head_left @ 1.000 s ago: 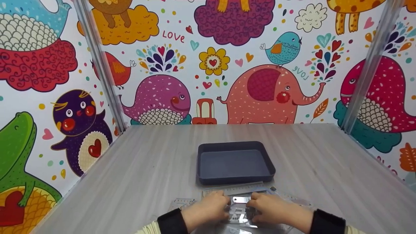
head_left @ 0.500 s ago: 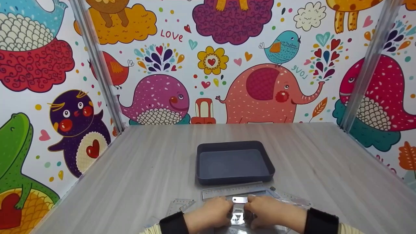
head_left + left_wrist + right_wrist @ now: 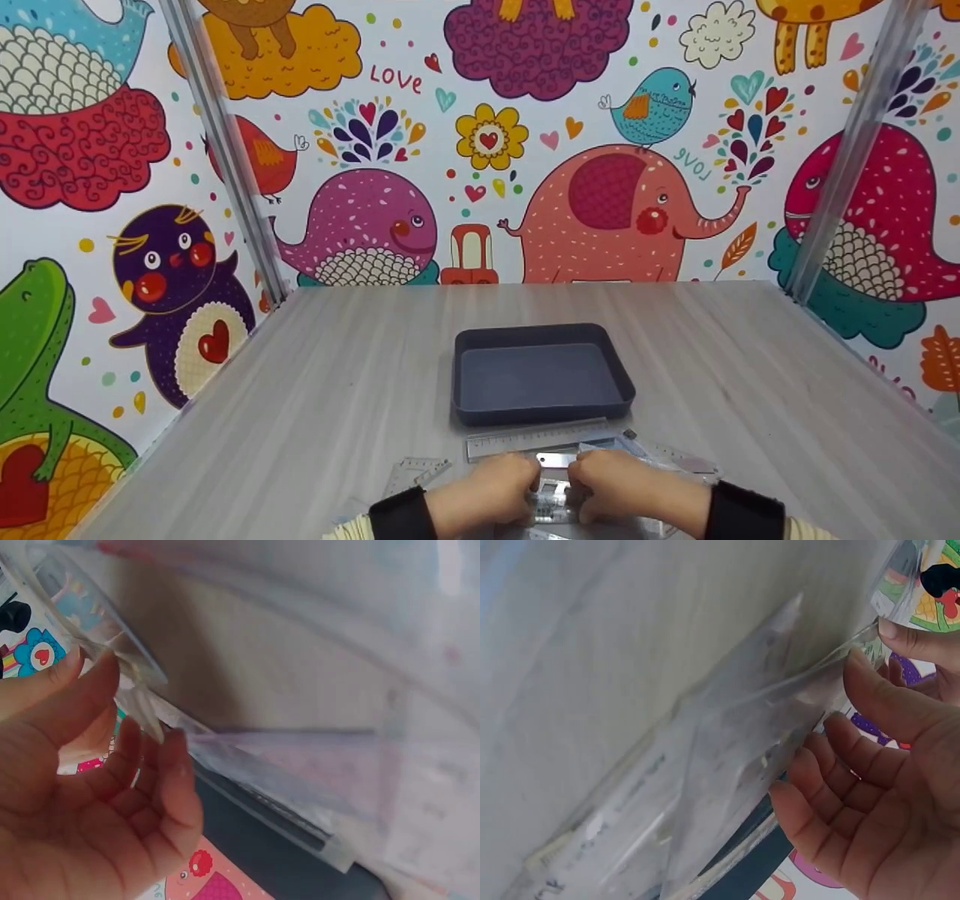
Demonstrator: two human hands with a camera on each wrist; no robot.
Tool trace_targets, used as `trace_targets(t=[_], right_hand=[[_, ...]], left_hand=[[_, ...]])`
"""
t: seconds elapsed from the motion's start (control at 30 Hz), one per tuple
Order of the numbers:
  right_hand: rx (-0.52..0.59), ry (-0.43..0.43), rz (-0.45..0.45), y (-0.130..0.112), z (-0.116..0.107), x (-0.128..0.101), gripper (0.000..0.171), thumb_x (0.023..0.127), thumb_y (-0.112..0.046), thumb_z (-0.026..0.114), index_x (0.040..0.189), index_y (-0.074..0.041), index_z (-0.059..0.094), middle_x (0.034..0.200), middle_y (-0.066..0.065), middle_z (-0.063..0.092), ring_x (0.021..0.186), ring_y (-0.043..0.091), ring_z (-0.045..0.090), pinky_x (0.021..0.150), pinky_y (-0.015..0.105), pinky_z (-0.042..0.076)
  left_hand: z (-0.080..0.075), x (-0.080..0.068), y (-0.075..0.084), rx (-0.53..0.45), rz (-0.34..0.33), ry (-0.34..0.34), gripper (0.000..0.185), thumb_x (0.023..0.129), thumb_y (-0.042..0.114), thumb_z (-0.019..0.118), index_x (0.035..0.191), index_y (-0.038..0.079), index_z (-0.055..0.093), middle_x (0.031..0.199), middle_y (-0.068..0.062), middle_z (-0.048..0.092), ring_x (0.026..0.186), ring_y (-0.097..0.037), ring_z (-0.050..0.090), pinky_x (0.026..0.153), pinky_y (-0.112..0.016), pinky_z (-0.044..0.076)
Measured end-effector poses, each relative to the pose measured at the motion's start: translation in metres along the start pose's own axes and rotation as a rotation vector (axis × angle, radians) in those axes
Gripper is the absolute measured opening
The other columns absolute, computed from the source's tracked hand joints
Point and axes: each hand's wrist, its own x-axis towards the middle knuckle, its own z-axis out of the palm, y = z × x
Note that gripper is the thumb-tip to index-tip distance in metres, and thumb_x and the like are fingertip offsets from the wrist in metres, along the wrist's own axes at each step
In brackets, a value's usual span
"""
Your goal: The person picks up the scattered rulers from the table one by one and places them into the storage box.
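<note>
Both hands meet low in the middle of the head view at a clear, shiny plastic packet (image 3: 553,501) with a small hole in its bright top strip. My left hand (image 3: 495,487) pinches its left side between thumb and fingers. On the other side, my right hand (image 3: 619,484) pinches it too. In the left wrist view, the clear packet (image 3: 82,604) stands up from the pinching fingertips. Just beyond the hands lies a clear ruler (image 3: 536,439). More clear measuring pieces (image 3: 412,472) lie left of the left hand. The packet's lower part is partly hidden by the hands.
A dark grey rectangular tray (image 3: 544,416) sits on the wood-grain table (image 3: 360,375) beyond the ruler. Clear plastic sheets (image 3: 686,459) lie right of the hands. Walls with cartoon animals (image 3: 600,210) and metal posts (image 3: 855,157) enclose the table.
The hands have come slightly closer together on the packet. Their grip has closed in, with fingers more curled than a second ago. The tray and ruler have stayed put.
</note>
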Motion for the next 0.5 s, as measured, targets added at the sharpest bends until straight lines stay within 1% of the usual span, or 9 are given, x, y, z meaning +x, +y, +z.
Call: trace_targets(t=[0.1,0.17,0.27,0.33,0.4,0.5], right_hand=[[0.057,-0.006,-0.013,0.0026,-0.0016,-0.0025,0.022,0.053,-0.024,0.069,0.062,-0.015,0.051,0.057,-0.013,0.040,0.050,0.001,0.035,0.045,0.018,0.032],[0.086,-0.012,-0.023,0.0046,-0.0020,-0.0041,0.019,0.059,-0.025,0.067,0.062,-0.014,0.051,0.057,-0.013,0.040,0.050,0.001,0.035,0.046,0.017,0.032],[0.116,-0.022,-0.038,0.0070,-0.0017,-0.0049,0.014,0.070,-0.025,0.061,0.064,-0.013,0.055,0.058,-0.012,0.044,0.052,0.000,0.039,0.049,0.017,0.035],[0.118,-0.021,-0.038,0.0081,-0.0010,-0.0048,0.013,0.074,-0.022,0.057,0.065,-0.013,0.056,0.059,-0.012,0.048,0.054,0.000,0.042,0.051,0.018,0.037],[0.116,-0.014,-0.040,0.0088,-0.0004,-0.0051,0.010,0.074,-0.018,0.057,0.065,-0.012,0.058,0.060,-0.011,0.051,0.057,0.000,0.046,0.053,0.019,0.039],[0.107,-0.009,-0.034,0.0092,0.0002,-0.0052,0.005,0.071,-0.011,0.059,0.066,-0.012,0.060,0.063,-0.010,0.055,0.060,0.001,0.049,0.054,0.019,0.040]], left_hand=[[0.0003,0.0000,-0.0009,-0.036,0.000,-0.006,0.027,0.049,0.018,0.072,0.069,0.013,0.054,0.059,0.006,0.049,0.052,-0.007,0.043,0.049,-0.019,0.036],[0.0003,-0.0005,-0.0014,-0.044,0.003,-0.007,0.027,0.049,0.018,0.072,0.068,0.013,0.054,0.059,0.006,0.049,0.052,-0.007,0.042,0.048,-0.019,0.035],[0.0002,-0.0011,-0.0013,-0.034,-0.002,-0.004,0.028,0.049,0.020,0.072,0.068,0.014,0.054,0.060,0.007,0.049,0.052,-0.007,0.043,0.047,-0.020,0.035],[0.0004,-0.0005,-0.0009,-0.028,-0.013,-0.002,0.028,0.049,0.021,0.073,0.069,0.015,0.054,0.061,0.007,0.050,0.053,-0.007,0.044,0.048,-0.021,0.036],[0.0004,0.0004,-0.0002,-0.024,-0.025,-0.010,0.029,0.049,0.022,0.073,0.071,0.015,0.054,0.062,0.008,0.051,0.054,-0.007,0.045,0.049,-0.021,0.036],[0.0004,0.0007,-0.0005,-0.026,-0.030,-0.016,0.031,0.049,0.023,0.074,0.071,0.015,0.054,0.063,0.008,0.052,0.055,-0.006,0.045,0.049,-0.021,0.036]])
